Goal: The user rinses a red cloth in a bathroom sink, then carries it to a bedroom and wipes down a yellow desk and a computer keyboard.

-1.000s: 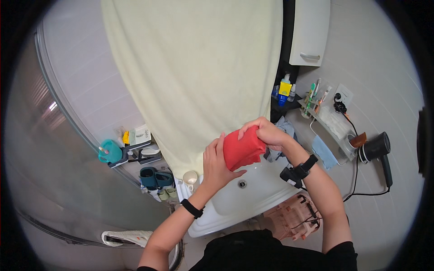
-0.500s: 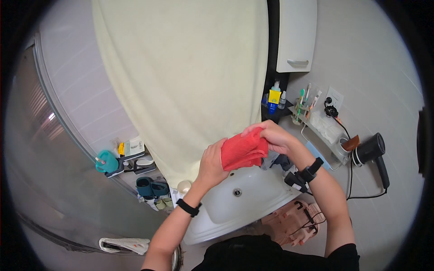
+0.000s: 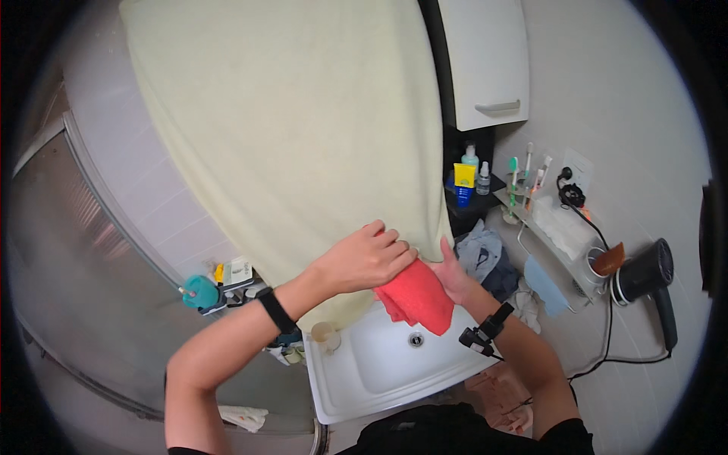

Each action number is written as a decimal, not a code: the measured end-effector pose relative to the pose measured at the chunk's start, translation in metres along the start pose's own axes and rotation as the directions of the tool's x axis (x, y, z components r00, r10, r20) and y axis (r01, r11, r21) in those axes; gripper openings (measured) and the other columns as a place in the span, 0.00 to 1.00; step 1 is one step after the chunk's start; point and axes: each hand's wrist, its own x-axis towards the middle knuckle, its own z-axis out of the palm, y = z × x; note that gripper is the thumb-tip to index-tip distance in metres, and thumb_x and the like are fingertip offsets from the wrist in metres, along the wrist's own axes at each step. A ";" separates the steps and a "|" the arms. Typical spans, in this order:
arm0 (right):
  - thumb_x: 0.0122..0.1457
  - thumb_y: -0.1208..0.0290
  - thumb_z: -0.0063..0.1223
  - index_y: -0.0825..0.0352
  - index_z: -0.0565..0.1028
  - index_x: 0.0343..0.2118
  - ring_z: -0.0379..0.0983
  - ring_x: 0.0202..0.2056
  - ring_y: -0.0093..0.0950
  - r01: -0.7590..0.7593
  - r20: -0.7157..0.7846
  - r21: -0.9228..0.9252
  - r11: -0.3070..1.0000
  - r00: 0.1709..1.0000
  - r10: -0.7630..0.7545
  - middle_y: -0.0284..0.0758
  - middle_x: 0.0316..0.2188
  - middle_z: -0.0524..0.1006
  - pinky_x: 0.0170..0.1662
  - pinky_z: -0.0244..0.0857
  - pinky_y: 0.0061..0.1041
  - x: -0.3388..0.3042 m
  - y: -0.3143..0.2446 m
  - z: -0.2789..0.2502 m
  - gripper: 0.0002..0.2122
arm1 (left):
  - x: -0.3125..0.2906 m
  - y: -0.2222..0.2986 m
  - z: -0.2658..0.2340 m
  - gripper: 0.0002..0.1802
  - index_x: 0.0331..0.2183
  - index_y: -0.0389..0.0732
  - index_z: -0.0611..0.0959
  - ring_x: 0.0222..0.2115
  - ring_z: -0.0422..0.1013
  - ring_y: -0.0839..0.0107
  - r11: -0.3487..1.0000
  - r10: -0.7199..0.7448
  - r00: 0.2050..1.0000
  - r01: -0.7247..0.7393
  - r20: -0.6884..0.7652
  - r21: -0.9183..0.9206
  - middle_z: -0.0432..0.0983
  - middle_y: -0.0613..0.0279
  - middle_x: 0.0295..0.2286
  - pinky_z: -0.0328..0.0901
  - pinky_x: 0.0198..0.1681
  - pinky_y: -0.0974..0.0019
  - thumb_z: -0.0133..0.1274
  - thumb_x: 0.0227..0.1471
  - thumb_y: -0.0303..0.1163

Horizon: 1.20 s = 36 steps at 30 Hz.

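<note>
A folded red cloth hangs above the white washbasin, its lower corner pointing down toward the drain. My left hand reaches across its upper end, fingers bent and closed over it. At the cloth's right side is my right hand, thumb pointing up and palm against the fabric; its other fingers are hidden behind the cloth, which it appears to hold. Behind both hands drops a large pale yellow cloth, reaching down to the basin's back edge.
A cup stands on the basin's left rim. Right of the basin are dark clothes, a wall shelf with toothbrushes, and a black hair dryer. Bottles and a yellow-blue tube stand under a white cabinet.
My left hand has moved from the red cloth's left side to over its top, elbow swung outward. The cloth has tilted downward, and my right thumb has lifted away from its upper edge.
</note>
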 end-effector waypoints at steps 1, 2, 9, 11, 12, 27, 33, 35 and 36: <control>0.50 0.30 0.45 0.72 0.52 0.63 0.60 0.60 0.40 0.004 0.238 -0.094 0.996 0.971 0.018 0.47 0.62 0.58 0.59 0.58 0.40 0.004 0.004 0.009 0.50 | 0.003 -0.004 0.002 0.16 0.39 0.41 0.77 0.31 0.69 0.70 0.997 0.055 0.998 -0.057 0.036 0.061 0.72 0.66 0.30 0.62 0.36 0.66 0.52 0.44 0.30; 0.47 0.32 0.53 0.73 0.53 0.62 0.63 0.58 0.43 0.035 0.459 -0.180 0.983 0.887 0.052 0.49 0.61 0.60 0.54 0.66 0.42 0.007 0.007 0.015 0.51 | 0.004 -0.005 0.003 0.15 0.39 0.41 0.77 0.31 0.68 0.71 0.986 0.109 0.991 -0.117 0.076 0.116 0.71 0.67 0.28 0.62 0.35 0.67 0.51 0.45 0.30; 0.41 0.55 0.70 0.71 0.62 0.54 0.77 0.38 0.38 -0.153 0.247 -0.134 0.979 0.952 0.182 0.51 0.45 0.73 0.39 0.75 0.40 0.017 0.003 0.004 0.40 | 0.004 -0.009 0.022 0.14 0.39 0.42 0.75 0.30 0.67 0.71 0.964 -0.036 0.983 -0.014 0.181 0.267 0.71 0.67 0.29 0.60 0.33 0.66 0.52 0.45 0.31; 0.42 0.58 0.69 0.70 0.63 0.52 0.77 0.35 0.35 -0.184 0.118 -0.305 0.934 0.966 0.228 0.48 0.41 0.75 0.39 0.74 0.37 0.017 -0.002 0.008 0.37 | -0.006 -0.009 0.034 0.14 0.36 0.44 0.75 0.25 0.67 0.71 0.978 -0.032 0.985 -0.003 0.168 0.207 0.70 0.67 0.26 0.60 0.33 0.66 0.54 0.44 0.32; 0.42 0.62 0.68 0.70 0.64 0.51 0.77 0.33 0.32 -0.220 -0.027 -0.463 0.859 0.972 0.234 0.45 0.38 0.77 0.38 0.74 0.34 0.016 -0.004 0.011 0.34 | -0.010 -0.006 0.040 0.14 0.36 0.44 0.75 0.25 0.67 0.71 0.979 -0.034 0.984 -0.002 0.174 0.203 0.70 0.67 0.26 0.60 0.33 0.66 0.54 0.44 0.32; 0.29 0.57 0.72 0.67 0.60 0.51 0.77 0.37 0.45 -0.242 -0.139 -0.925 -0.294 0.934 -0.330 0.47 0.34 0.78 0.38 0.72 0.38 0.040 0.035 -0.034 0.44 | -0.019 0.023 0.135 0.19 0.36 0.34 0.78 0.25 0.77 0.52 0.793 -0.437 0.576 0.609 0.691 -0.006 0.79 0.49 0.24 0.70 0.30 0.55 0.55 0.39 0.34; 0.33 0.62 0.68 0.67 0.64 0.46 0.77 0.34 0.44 -0.292 -0.077 -0.877 -0.383 0.871 -0.486 0.43 0.32 0.79 0.35 0.72 0.36 0.060 0.073 -0.095 0.35 | -0.006 0.011 0.169 0.13 0.28 0.35 0.83 0.30 0.78 0.53 0.571 -0.191 0.235 0.816 0.953 -0.086 0.80 0.45 0.29 0.72 0.31 0.58 0.55 0.38 0.34; 0.34 0.63 0.68 0.67 0.66 0.44 0.77 0.34 0.44 -0.280 -0.062 -0.886 -0.369 0.860 -0.506 0.44 0.33 0.79 0.35 0.72 0.36 0.060 0.070 -0.089 0.32 | -0.012 -0.002 0.170 0.14 0.27 0.35 0.83 0.28 0.77 0.55 0.564 -0.107 0.195 0.819 0.975 -0.102 0.80 0.47 0.28 0.71 0.30 0.58 0.56 0.37 0.34; 0.36 0.64 0.67 0.67 0.68 0.43 0.78 0.34 0.41 -0.191 -0.083 -0.942 -0.277 0.930 -0.358 0.43 0.33 0.79 0.35 0.72 0.34 0.058 0.059 -0.076 0.29 | -0.020 -0.005 0.171 0.15 0.27 0.35 0.83 0.27 0.77 0.57 0.551 -0.026 0.147 0.828 0.989 -0.108 0.80 0.49 0.28 0.71 0.29 0.59 0.58 0.35 0.35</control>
